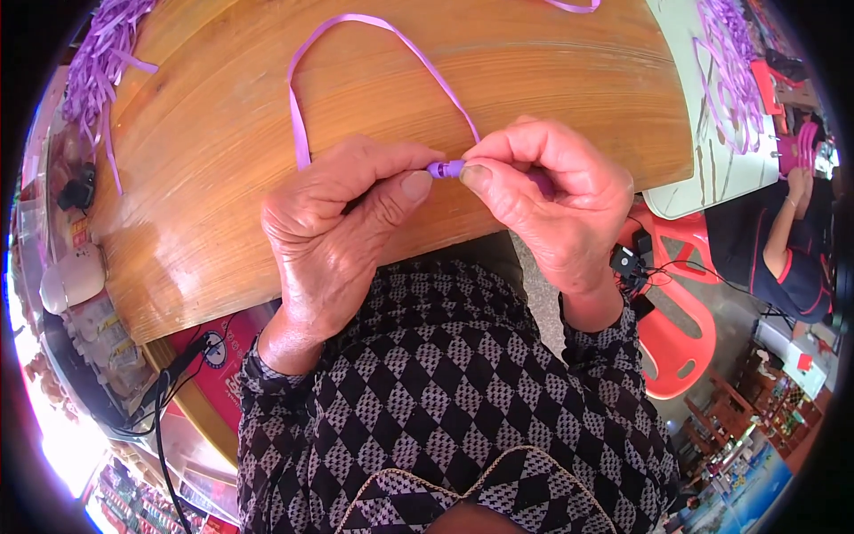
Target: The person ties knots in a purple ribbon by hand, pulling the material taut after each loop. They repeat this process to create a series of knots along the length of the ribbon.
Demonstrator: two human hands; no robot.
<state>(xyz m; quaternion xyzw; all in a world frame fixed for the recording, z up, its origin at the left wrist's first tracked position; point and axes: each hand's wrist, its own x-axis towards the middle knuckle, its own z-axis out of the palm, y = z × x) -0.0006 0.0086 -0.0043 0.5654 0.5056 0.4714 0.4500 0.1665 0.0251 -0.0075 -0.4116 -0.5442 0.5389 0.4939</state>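
A small purple plastic clasp (445, 169) is pinched between my two hands over the near edge of the wooden table (534, 62). My left hand (325, 214) grips its left end between thumb and index finger. On its other end, the thumb and bent fingers of my right hand (556, 191) are closed. Dark gaps show along the clasp's middle; whether its halves are fully joined I cannot tell. From both hands a flat purple strap (296, 111) runs out in a loop over the tabletop. A bit of purple also shows under my right fingers.
Bundles of purple straps (102, 62) hang at the far left, with more purple straps (734, 80) on a white table (743, 182) at right. Red plastic chairs (685, 343) stand below it. Another person's arm (783, 222) works there. Black cables (160, 418) trail at lower left.
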